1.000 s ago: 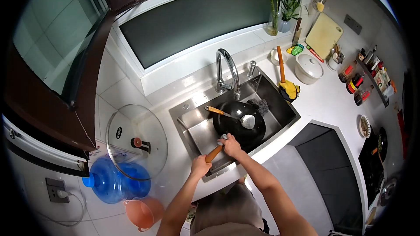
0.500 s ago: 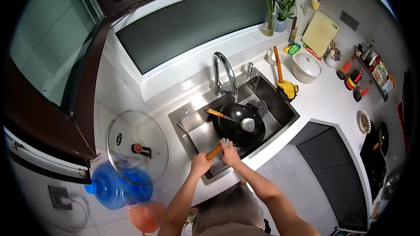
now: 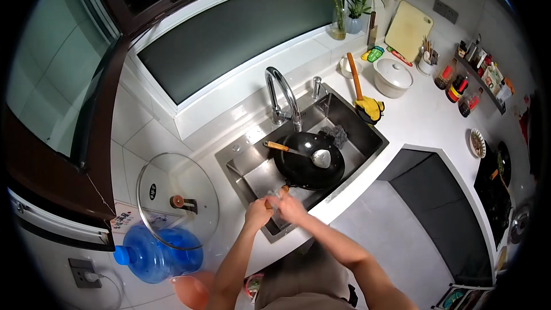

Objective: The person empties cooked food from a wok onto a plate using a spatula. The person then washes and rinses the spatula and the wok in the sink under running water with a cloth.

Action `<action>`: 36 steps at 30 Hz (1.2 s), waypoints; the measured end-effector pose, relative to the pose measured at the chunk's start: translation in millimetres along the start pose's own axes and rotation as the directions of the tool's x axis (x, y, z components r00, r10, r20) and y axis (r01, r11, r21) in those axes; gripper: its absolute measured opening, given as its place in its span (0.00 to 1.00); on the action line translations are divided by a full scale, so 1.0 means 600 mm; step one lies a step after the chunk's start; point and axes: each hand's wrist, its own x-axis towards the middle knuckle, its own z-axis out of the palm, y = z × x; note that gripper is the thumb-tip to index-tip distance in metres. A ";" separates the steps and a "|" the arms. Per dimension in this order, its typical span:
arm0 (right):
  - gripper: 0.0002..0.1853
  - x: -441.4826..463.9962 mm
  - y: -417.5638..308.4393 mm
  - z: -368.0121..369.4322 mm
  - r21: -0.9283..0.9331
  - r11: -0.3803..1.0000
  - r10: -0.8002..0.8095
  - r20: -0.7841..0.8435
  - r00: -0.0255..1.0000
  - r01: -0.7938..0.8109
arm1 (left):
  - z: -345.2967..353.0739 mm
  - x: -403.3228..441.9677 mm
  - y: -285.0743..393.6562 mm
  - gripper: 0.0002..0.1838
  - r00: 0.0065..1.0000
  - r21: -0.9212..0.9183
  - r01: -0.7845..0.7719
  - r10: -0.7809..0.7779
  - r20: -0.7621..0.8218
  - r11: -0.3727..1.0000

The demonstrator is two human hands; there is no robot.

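A black wok [image 3: 310,177] rests in the steel sink [image 3: 244,178], its wooden handle [image 3: 285,188] pointing toward me. My left hand [image 3: 259,213] is closed around the end of that handle. Against the handle, just ahead of the left, my right hand [image 3: 291,209] is closed and slightly blurred. Between its fingers shows a small pale grey piece, perhaps a cloth or sponge, too smeared to name surely. Across the wok lies a spatula [image 3: 321,158] with a metal blade and wooden grip. Behind the wok sits a dark grey scrubber [image 3: 338,136].
The faucet [image 3: 281,97] arches over the sink. Left of it stands a glass lid [image 3: 179,183] near a blue water bottle [image 3: 160,252]. To the right are a wooden-handled tool with a yellow cloth [image 3: 368,109], a white lidded pot [image 3: 393,79] and seasoning bottles [image 3: 456,89].
My right hand has slid back along the wok handle toward my left hand, the pale grey piece moving with it. My left hand keeps its grip. The whole view has shifted slightly.
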 end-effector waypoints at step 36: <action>0.29 -0.014 0.022 0.004 0.090 0.992 0.094 -0.040 0.995 -0.090 | -0.010 0.005 0.000 0.12 0.999 0.008 -0.039 0.039 0.012 0.999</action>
